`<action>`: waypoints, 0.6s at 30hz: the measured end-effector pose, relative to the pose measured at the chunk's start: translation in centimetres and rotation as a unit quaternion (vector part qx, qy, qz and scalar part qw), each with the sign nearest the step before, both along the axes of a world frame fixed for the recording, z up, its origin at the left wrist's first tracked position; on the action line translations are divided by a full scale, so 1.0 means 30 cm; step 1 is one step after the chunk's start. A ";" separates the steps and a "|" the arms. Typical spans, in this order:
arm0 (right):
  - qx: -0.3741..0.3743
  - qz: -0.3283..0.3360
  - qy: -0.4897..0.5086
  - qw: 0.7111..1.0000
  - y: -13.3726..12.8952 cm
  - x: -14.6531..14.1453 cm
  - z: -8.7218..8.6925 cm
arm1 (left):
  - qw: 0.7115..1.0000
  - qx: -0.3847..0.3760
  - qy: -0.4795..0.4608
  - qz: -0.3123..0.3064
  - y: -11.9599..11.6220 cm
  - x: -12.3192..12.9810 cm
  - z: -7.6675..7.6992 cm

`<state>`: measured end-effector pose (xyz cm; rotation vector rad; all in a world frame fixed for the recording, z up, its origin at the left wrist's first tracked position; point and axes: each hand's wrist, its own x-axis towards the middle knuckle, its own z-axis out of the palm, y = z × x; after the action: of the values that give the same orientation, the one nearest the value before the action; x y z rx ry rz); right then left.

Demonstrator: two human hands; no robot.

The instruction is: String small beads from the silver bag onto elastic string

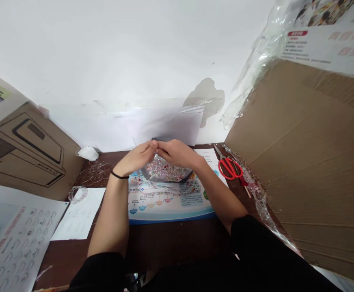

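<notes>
taking the dark tray of tiny multicoloured beads as the middle of the clock, the left hand stood at about 10 o'clock and the right hand at 1 o'clock. the 2 hands met at their fingertips over the tray's far part, wrists arched, each with its fingers bent and drawn in narrow. whether they held something thin, or touched the tray, could not be told. the left wrist wore 1 black band.

the tray lay on a printed sheet with a blue near edge, and more small beads were scattered on that sheet around 5 o'clock. beneath it was the dark brown table.

at 3 o'clock lay scissors with red handles, blades pointing towards 11 o'clock, and just beyond the handles, towards 4, a thin wooden stick. clear plastic wrap ran along the foot of a cardboard panel at 3 to 4 o'clock.

at 9 o'clock lay a tangle of clear thread, with a white wad near it. between 8 and 9, a beaded loop rested partly on white paper.
</notes>
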<state>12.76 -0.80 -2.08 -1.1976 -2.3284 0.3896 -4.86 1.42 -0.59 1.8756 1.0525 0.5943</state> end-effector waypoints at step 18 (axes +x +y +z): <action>-0.242 0.136 0.228 0.933 0.048 0.015 -0.057 | 0.970 0.096 -0.004 0.222 0.005 -0.093 0.052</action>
<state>13.20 0.65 -3.80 -0.8504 -2.0332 1.2569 -7.66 1.57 0.97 1.8017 1.4692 0.9898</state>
